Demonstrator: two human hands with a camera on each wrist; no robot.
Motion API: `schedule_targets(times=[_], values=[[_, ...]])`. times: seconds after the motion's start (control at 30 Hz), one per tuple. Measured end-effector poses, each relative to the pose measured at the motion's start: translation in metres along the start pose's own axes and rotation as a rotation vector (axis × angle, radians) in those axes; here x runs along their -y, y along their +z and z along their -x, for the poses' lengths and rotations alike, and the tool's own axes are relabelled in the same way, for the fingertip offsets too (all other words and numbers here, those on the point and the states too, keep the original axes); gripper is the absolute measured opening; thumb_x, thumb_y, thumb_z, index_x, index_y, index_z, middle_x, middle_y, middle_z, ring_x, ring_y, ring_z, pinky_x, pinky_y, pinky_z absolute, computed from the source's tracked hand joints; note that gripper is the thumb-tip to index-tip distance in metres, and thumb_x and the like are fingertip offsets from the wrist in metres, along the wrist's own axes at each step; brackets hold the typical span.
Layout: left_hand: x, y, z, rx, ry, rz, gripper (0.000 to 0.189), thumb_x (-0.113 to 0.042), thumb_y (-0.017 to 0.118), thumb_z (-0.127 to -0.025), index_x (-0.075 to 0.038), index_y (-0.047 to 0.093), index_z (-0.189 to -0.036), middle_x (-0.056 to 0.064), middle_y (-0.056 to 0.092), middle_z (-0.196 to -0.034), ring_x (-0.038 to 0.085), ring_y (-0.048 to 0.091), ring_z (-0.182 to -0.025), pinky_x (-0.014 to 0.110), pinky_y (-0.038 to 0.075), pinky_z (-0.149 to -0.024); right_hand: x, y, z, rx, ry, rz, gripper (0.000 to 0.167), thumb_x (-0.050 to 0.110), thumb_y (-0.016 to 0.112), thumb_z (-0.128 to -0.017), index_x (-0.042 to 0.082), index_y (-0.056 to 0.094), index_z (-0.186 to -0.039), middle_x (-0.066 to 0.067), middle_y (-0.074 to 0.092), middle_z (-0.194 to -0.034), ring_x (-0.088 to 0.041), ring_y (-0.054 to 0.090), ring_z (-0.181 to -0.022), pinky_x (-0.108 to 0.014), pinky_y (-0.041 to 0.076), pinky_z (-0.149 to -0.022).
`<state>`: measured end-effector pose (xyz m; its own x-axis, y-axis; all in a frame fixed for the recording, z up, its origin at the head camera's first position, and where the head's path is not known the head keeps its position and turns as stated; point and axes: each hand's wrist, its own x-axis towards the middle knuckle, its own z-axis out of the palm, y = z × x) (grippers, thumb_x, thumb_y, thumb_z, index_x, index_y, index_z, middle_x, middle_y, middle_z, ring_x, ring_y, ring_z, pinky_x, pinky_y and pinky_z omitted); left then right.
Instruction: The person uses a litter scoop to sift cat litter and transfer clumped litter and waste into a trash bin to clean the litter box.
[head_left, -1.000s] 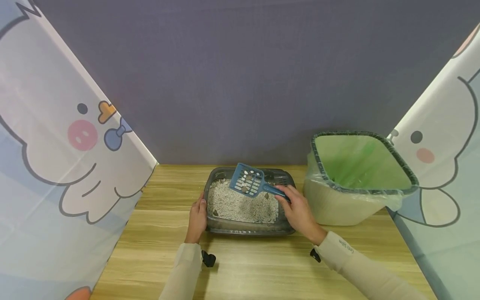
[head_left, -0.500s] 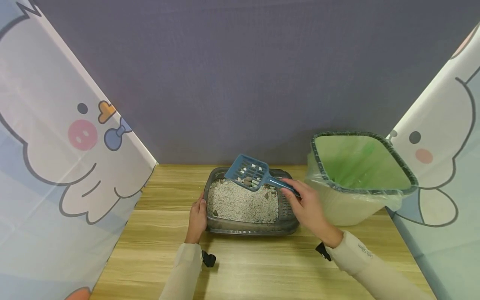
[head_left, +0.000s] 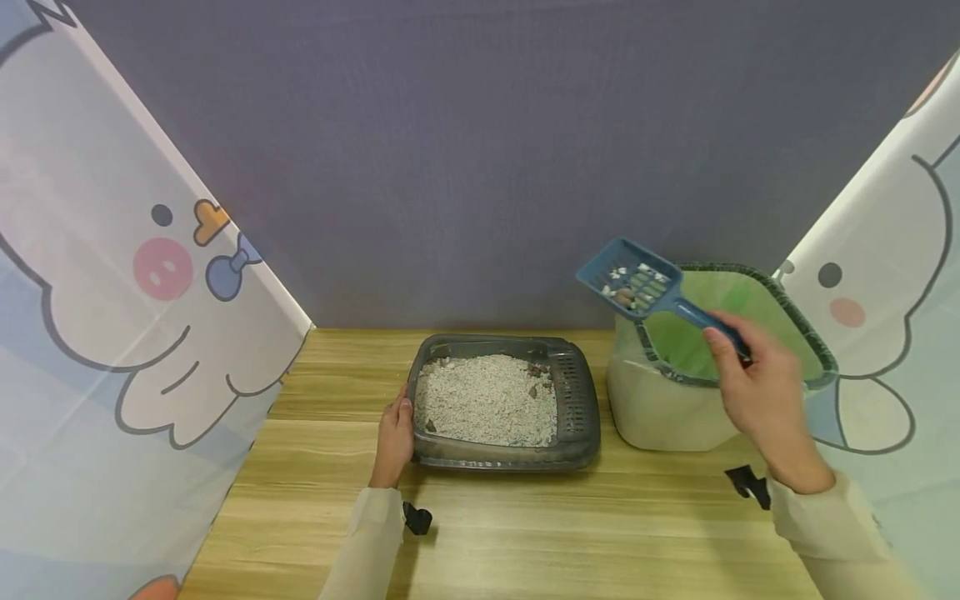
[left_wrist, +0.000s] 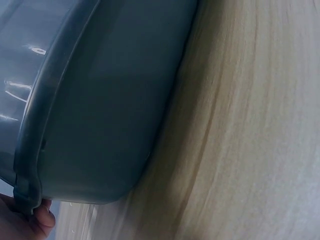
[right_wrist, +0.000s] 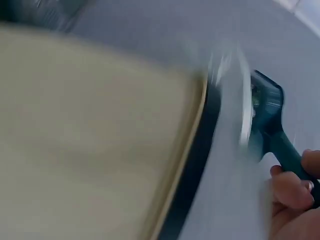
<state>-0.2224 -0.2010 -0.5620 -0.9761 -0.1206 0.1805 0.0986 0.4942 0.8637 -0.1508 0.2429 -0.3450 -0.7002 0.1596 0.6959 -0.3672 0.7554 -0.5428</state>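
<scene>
My right hand [head_left: 761,387] grips the handle of a blue slotted litter scoop [head_left: 667,287], held over the left rim of a lined bin [head_left: 660,408]. White bits and a brown clump lie in the scoop. In the right wrist view, fingers [right_wrist: 292,192] wrap the scoop handle [right_wrist: 287,152] beside the blurred bin. My left hand [head_left: 395,433] holds the left rim of a dark grey litter box [head_left: 510,457]. Pale litter with a few brown clumps fills that box. The left wrist view shows fingertips [left_wrist: 44,217] on the box's rim [left_wrist: 45,100].
The bin stands right of the litter box, with a clear-green liner over its dark rim. Both sit on a wood-grain table [head_left: 525,533]. A dark cloth wall [head_left: 480,167] rises behind, and printed cartoon panels [head_left: 97,250] flank the table.
My right hand has carried the loaded scoop from above the litter box up and right to the bin. The left hand has stayed on the box rim.
</scene>
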Motion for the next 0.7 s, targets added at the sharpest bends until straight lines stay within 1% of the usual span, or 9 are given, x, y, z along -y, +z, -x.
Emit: schedule_targets(times=[0.1, 0.17, 0.23, 0.27, 0.4, 0.47, 0.53, 0.6, 0.7], values=[[0.0, -0.001, 0.0, -0.009, 0.008, -0.003, 0.051, -0.033, 0.028, -0.105, -0.003, 0.037, -0.144, 0.027, 0.044, -0.135, 0.042, 0.041, -0.12, 0.055, 0.031, -0.099, -0.017, -0.021, -0.004, -0.025, 0.103, 0.084, 0.027, 0.014, 0.064, -0.091, 0.009, 0.068, -0.118, 0.015, 0.051, -0.078, 0.0, 0.035, -0.049, -0.016, 0.027, -0.045], [0.0, -0.001, 0.0, -0.017, 0.011, -0.001, 0.05, -0.032, 0.028, -0.105, -0.001, 0.038, -0.144, 0.027, 0.043, -0.136, 0.042, 0.041, -0.121, 0.055, 0.03, -0.1, -0.028, -0.031, -0.005, -0.04, 0.136, 0.126, 0.028, 0.015, 0.065, -0.091, 0.01, 0.068, -0.118, 0.024, 0.049, -0.083, 0.001, 0.035, -0.049, -0.014, 0.027, -0.046], [0.0, -0.002, 0.0, -0.025, 0.01, 0.002, 0.05, -0.032, 0.029, -0.105, -0.002, 0.039, -0.144, 0.027, 0.044, -0.136, 0.042, 0.041, -0.121, 0.055, 0.03, -0.1, -0.039, -0.038, -0.006, -0.052, 0.131, 0.146, 0.028, 0.012, 0.066, -0.09, 0.008, 0.069, -0.117, 0.027, 0.048, -0.088, 0.002, 0.036, -0.052, -0.013, 0.028, -0.049], [-0.001, -0.002, 0.0, -0.026, 0.009, 0.004, 0.05, -0.032, 0.029, -0.105, -0.002, 0.039, -0.144, 0.027, 0.044, -0.136, 0.042, 0.041, -0.121, 0.055, 0.03, -0.1, -0.044, -0.04, -0.005, -0.065, 0.113, 0.155, 0.028, 0.009, 0.067, -0.088, 0.007, 0.069, -0.117, 0.026, 0.049, -0.089, 0.003, 0.037, -0.055, -0.012, 0.028, -0.051], [-0.001, -0.001, 0.0, -0.017, 0.006, 0.004, 0.05, -0.032, 0.029, -0.105, -0.003, 0.038, -0.144, 0.027, 0.043, -0.136, 0.042, 0.041, -0.121, 0.056, 0.03, -0.099, -0.059, -0.045, -0.001, -0.088, 0.046, 0.195, 0.027, -0.002, 0.068, -0.085, 0.001, 0.07, -0.112, 0.009, 0.049, -0.078, 0.007, 0.032, -0.058, -0.012, 0.024, -0.053], [-0.001, 0.0, 0.0, -0.014, 0.005, 0.009, 0.05, -0.032, 0.029, -0.105, -0.003, 0.038, -0.145, 0.026, 0.043, -0.136, 0.042, 0.041, -0.121, 0.056, 0.03, -0.099, -0.064, -0.048, 0.001, -0.105, 0.042, 0.227, 0.026, -0.004, 0.067, -0.085, 0.0, 0.07, -0.11, 0.0, 0.044, -0.073, 0.008, 0.03, -0.06, -0.012, 0.023, -0.053], [-0.001, 0.0, 0.0, -0.015, 0.009, 0.013, 0.049, -0.031, 0.03, -0.105, -0.003, 0.038, -0.144, 0.025, 0.043, -0.137, 0.041, 0.041, -0.122, 0.055, 0.03, -0.1, -0.068, -0.049, 0.003, -0.124, 0.045, 0.263, 0.023, -0.003, 0.066, -0.086, -0.001, 0.071, -0.109, -0.004, 0.043, -0.073, 0.009, 0.027, -0.062, -0.014, 0.021, -0.054], [-0.001, 0.001, -0.001, -0.018, 0.01, 0.012, 0.048, -0.031, 0.03, -0.105, -0.004, 0.038, -0.144, 0.025, 0.044, -0.136, 0.041, 0.042, -0.12, 0.055, 0.03, -0.1, -0.071, -0.051, 0.006, -0.147, 0.059, 0.285, 0.021, -0.002, 0.063, -0.088, -0.002, 0.071, -0.108, 0.002, 0.04, -0.074, 0.01, 0.026, -0.065, -0.015, 0.021, -0.056], [0.0, 0.001, -0.001, -0.013, 0.004, 0.013, 0.048, -0.032, 0.03, -0.105, -0.005, 0.039, -0.144, 0.023, 0.045, -0.136, 0.039, 0.043, -0.12, 0.053, 0.03, -0.1, -0.076, -0.053, 0.009, -0.2, 0.06, 0.285, 0.019, -0.001, 0.061, -0.09, -0.002, 0.072, -0.106, 0.016, 0.036, -0.076, 0.012, 0.027, -0.07, -0.016, 0.022, -0.059]])
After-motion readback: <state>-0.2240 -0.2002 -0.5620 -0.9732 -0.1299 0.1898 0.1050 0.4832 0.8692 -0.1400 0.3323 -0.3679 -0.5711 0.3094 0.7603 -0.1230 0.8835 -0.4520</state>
